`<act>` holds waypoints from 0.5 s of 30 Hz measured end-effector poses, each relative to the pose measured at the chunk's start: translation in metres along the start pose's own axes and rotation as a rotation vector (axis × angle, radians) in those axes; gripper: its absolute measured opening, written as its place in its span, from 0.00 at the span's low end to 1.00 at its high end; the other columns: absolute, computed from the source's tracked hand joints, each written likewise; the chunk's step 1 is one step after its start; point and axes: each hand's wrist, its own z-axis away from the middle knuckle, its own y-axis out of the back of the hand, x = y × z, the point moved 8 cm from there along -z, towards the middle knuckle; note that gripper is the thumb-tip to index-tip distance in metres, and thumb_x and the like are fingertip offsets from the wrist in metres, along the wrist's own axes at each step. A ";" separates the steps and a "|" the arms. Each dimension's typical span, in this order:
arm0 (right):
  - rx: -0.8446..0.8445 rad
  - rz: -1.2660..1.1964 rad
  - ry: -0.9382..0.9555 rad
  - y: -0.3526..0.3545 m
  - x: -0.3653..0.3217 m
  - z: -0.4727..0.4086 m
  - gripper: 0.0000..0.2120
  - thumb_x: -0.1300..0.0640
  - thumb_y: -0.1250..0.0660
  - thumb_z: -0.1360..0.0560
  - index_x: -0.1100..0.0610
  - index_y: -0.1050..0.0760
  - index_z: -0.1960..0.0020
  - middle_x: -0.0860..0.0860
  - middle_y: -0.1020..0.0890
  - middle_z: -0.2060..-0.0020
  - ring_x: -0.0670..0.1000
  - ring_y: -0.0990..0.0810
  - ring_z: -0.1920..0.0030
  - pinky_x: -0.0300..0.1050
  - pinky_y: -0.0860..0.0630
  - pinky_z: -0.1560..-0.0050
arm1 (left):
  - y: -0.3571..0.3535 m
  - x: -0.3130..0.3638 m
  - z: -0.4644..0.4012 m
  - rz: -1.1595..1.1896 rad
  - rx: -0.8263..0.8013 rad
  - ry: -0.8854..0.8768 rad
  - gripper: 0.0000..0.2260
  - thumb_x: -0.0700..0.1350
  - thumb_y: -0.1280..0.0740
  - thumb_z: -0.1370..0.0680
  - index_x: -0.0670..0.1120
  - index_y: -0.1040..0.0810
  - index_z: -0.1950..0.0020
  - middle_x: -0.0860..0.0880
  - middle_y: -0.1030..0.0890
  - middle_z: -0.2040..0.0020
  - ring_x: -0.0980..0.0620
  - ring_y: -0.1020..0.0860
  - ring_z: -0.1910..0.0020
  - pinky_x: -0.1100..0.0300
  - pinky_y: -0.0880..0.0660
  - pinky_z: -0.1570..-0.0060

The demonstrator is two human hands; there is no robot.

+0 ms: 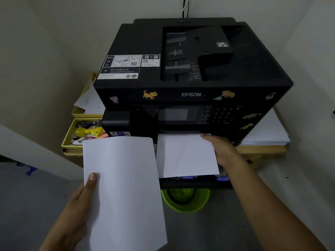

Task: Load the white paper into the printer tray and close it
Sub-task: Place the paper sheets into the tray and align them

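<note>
A black Epson printer (190,73) stands on a wooden table against the wall. Its paper tray (195,182) is pulled out at the front, low down. A white sheet (184,156) lies in the tray, its far end under the printer. My right hand (220,149) holds that sheet at its right edge, thumb on top near the far corner. My left hand (79,201) grips a second stack of white paper (123,187) by its left edge, thumb on top, holding it in the air left of the tray.
A green mesh bin (185,200) stands on the floor under the tray. Yellow boxes (72,136) with small items sit left of the printer. A pile of white paper (266,131) lies on the table (261,150) at the right. Walls close in on both sides.
</note>
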 end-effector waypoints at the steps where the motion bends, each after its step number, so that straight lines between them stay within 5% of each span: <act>1: -0.023 -0.014 0.010 0.001 0.000 0.003 0.16 0.56 0.21 0.23 0.63 0.15 0.39 0.61 0.11 0.45 0.63 0.11 0.45 0.58 0.14 0.45 | -0.001 0.000 0.000 -0.004 0.000 -0.004 0.22 0.62 0.36 0.22 0.49 0.20 0.36 0.43 0.11 0.45 0.38 0.14 0.45 0.40 0.23 0.37; 8: -0.008 0.113 0.032 0.016 0.004 0.024 0.14 0.51 0.22 0.21 0.57 0.16 0.39 0.56 0.11 0.43 0.59 0.13 0.40 0.61 0.19 0.31 | 0.002 -0.002 -0.004 -0.013 -0.011 0.009 0.24 0.63 0.36 0.22 0.49 0.20 0.34 0.42 0.12 0.43 0.36 0.15 0.43 0.38 0.24 0.35; 15: -0.048 0.284 0.037 0.031 0.025 0.049 0.17 0.61 0.22 0.22 0.55 0.21 0.35 0.56 0.11 0.45 0.56 0.11 0.47 0.55 0.13 0.44 | 0.007 -0.008 -0.006 -0.022 -0.006 0.036 0.29 0.69 0.34 0.26 0.52 0.22 0.32 0.42 0.12 0.42 0.34 0.16 0.41 0.32 0.27 0.33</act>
